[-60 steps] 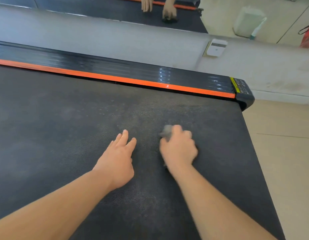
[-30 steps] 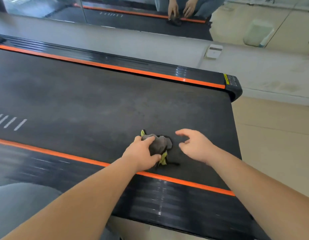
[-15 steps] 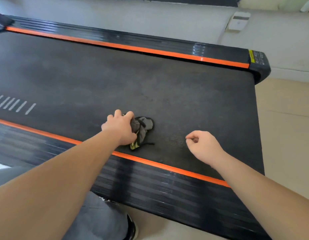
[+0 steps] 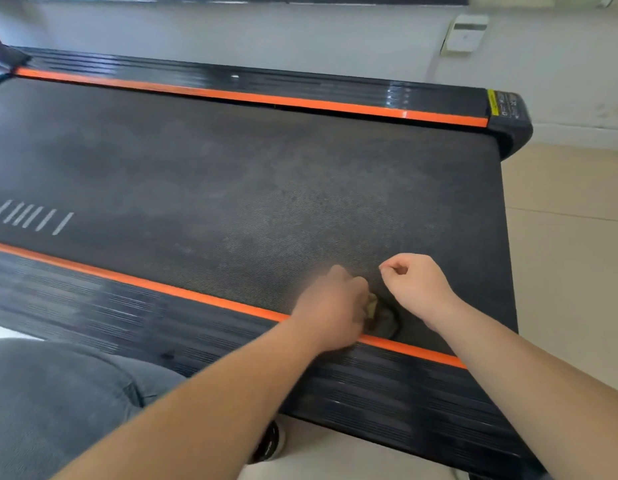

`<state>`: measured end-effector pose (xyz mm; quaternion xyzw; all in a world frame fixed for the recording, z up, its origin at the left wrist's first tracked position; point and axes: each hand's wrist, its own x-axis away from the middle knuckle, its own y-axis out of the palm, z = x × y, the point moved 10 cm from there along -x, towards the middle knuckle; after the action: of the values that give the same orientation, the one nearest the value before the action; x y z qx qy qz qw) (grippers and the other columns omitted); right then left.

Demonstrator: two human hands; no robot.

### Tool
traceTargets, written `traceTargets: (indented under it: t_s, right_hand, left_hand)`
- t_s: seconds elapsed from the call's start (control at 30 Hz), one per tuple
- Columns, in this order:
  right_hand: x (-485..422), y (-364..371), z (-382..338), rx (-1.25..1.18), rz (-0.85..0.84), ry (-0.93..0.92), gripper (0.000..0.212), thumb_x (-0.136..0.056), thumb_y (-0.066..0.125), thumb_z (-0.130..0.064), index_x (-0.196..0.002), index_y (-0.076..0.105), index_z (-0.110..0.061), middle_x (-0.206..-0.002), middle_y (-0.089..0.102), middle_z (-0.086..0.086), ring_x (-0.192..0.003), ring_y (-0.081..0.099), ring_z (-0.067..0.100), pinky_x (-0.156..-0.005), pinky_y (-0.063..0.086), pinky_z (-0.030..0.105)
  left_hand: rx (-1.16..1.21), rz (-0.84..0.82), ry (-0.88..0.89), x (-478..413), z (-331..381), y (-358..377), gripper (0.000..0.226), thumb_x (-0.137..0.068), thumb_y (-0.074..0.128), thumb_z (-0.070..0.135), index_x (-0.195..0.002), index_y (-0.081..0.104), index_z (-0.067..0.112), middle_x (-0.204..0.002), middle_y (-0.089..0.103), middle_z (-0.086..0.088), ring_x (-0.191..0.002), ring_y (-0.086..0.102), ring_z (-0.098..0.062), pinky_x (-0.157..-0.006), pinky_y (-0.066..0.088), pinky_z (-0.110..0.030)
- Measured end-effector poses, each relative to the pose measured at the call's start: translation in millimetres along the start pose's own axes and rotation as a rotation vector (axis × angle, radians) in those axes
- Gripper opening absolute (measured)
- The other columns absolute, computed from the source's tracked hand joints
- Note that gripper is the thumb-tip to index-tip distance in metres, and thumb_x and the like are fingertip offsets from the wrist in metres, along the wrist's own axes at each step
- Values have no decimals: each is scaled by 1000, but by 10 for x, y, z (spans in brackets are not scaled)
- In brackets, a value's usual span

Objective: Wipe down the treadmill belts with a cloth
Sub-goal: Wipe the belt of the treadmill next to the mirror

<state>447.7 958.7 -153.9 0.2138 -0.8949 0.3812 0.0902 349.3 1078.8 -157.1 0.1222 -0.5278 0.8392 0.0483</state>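
The dark, dusty treadmill belt (image 4: 248, 188) fills the middle of the view. A small grey cloth with a yellow-green edge (image 4: 380, 315) lies bunched on the belt right by the near orange stripe. My left hand (image 4: 332, 306) grips the cloth, its fingers curled over the cloth's left part. Just to the right, my right hand (image 4: 415, 285) hovers over the belt with curled fingers, thumb and forefinger nearly touching, holding nothing.
Black ribbed side rails with orange stripes run along the near (image 4: 127, 320) and far (image 4: 266, 86) sides of the belt. The rear end cap (image 4: 508, 123) is at the right, tiled floor (image 4: 570, 237) beyond. My grey-trousered knee (image 4: 51, 403) is at lower left.
My left hand has slid the cloth to the right along the near edge of the belt, up beside my right hand. Two seconds ago my right hand held the cloth.
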Motion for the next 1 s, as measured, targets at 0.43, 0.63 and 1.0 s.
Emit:
traceTargets:
  t_s: [0.43, 0.63, 1.0]
  right_hand:
    - [87, -72, -144, -37, -6, -55, 14, -100, 61, -25, -104, 74, -23, -95, 68, -15, -88, 61, 3, -83, 49, 30]
    - [51, -197, -126, -61, 53, -35, 16, -96, 62, -24, -94, 77, -24, -89, 71, -15, -89, 66, 10, -76, 49, 27]
    - [91, 8, -99, -17, -8, -31, 12, -95, 64, -27, -91, 74, -26, -89, 71, -12, -90, 66, 14, -84, 51, 31]
  left_hand:
    - [-163, -2, -82, 61, -640, -396, 30, -75, 68, 20, -97, 53, 35, -107, 49, 5, -96, 63, -30, -78, 51, -36]
    - [-224, -65, 238, 5, 62, -81, 30, -82, 64, 13, -97, 49, 34, -112, 49, 5, -97, 53, -25, -77, 50, -40]
    - [-108, -68, 189, 49, 312, 37, 26, -80, 65, 13, -101, 61, 27, -110, 57, 2, -94, 56, -28, -81, 47, -37]
